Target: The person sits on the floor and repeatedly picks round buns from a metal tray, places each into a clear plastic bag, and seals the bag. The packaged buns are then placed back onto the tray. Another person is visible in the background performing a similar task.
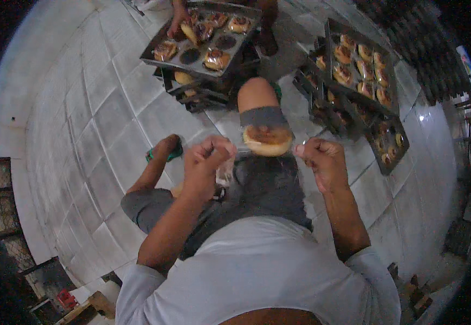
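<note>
White floor tiles (83, 124) carry dark baking trays (365, 70) of buns while, above the knees, the left hand (207, 157) and right hand (322, 157), both closed, pinch a clear wrapper's ends, so the bun (268, 141) hangs between them.

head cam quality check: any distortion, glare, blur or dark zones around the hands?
Head view: strong fisheye, tile lines of the pale tiled floor bow toward a black rim; glare patch on tiles at right; dim bluish light. The left hand and right hand look slightly soft, as does the round golden bun in clear plastic wrap between them; dark metal baking trays readable.
</note>
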The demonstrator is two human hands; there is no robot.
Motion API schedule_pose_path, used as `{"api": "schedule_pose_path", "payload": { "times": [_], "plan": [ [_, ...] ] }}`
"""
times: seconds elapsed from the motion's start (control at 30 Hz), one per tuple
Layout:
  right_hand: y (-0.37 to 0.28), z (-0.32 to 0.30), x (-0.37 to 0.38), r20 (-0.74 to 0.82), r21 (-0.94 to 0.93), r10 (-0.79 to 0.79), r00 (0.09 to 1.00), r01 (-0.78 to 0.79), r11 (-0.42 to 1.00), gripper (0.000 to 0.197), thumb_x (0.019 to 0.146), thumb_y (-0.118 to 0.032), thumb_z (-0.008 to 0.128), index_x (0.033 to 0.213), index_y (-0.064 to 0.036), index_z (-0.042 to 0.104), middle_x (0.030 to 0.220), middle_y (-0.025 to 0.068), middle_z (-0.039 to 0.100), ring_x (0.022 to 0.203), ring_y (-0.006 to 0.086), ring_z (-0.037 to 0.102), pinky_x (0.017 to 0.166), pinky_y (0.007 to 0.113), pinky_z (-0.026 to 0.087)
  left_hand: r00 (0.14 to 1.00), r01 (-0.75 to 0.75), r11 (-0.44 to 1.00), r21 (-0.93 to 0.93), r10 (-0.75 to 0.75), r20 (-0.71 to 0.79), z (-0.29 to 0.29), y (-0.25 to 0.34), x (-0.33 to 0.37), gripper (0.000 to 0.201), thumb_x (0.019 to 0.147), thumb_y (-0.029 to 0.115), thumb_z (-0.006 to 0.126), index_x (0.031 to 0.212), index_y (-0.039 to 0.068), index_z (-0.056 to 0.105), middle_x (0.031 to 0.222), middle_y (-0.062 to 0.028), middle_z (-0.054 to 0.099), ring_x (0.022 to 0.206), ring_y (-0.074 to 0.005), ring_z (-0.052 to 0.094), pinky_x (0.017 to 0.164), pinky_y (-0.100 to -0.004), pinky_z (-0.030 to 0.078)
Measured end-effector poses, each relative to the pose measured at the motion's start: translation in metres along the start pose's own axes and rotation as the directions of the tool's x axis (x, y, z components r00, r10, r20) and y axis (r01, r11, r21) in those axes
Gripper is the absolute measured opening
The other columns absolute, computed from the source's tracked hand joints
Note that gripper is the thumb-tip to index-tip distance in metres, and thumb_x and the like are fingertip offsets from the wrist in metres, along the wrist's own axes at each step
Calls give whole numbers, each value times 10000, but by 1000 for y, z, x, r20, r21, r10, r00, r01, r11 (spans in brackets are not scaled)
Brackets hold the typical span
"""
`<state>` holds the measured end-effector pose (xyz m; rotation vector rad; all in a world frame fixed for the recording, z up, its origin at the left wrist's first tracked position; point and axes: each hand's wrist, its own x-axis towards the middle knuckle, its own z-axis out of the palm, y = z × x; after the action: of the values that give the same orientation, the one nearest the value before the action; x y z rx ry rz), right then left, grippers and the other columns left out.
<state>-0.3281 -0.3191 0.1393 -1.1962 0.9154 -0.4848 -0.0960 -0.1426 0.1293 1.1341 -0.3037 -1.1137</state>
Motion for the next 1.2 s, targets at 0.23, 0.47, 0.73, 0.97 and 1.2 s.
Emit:
{"api": "schedule_pose_path", "payload": {
  "times": [0.23, 0.47, 0.73, 0.97, 1.2],
  "plan": [
    [110, -21, -25, -114, -201, 70, 991, -92, 975, 126, 881, -111, 778, 945, -9, 741, 830, 26, 690, 719, 108, 610, 697, 256, 482, 998, 43, 776, 630, -9, -58, -19, -99, -29, 183, 838, 166, 748, 841, -13, 710, 833, -101, 696, 774, -177, 636, 721, -351, 503],
    [44, 13, -20, 178, -79, -222, 959, 239, 968, 436, 943, -191, 786, 1283, 55, 670, 1160, 93, 724, 1035, 147, 678, 935, 307, 556, 933, -292, 555, 779, 344, 104, -14, -82, -13, 208, 816, 167, 740, 876, -18, 665, 849, -141, 652, 818, -260, 643, 715, -375, 509],
    [23, 129, 84, 682, -348, -77, 728, 415, 840, 502, 873, -183, 842, 1306, -3, 663, 1204, 94, 738, 1073, 170, 703, 970, 327, 555, 833, -142, 886, 442, 348, -430, -84, -82, -60, 128, 983, 133, 675, 996, 6, 666, 864, -27, 674, 784, -117, 632, 723, -289, 524],
    [-74, 134, 352, 645, -678, -627, 437, 705, -206, 481, 895, -337, 773, 1308, -103, 695, 1238, 143, 735, 1139, 357, 703, 983, 453, 554, 859, -183, 539, 822, 494, -132, -118, -113, -68, 214, 882, 42, 715, 1095, 20, 710, 983, -98, 739, 888, -269, 712, 809, -349, 557],
    [31, 204, 210, 592, -491, -209, 778, 554, 672, 467, 878, -451, 772, 1159, -78, 778, 1103, 177, 767, 1014, 308, 739, 902, 433, 564, 896, -1, -334, 942, 419, 149, -132, -139, -51, 298, 847, 242, 709, 1068, 46, 753, 1452, -100, 599, 1315, -418, 545, 1178, -709, 272]
  ]
}}
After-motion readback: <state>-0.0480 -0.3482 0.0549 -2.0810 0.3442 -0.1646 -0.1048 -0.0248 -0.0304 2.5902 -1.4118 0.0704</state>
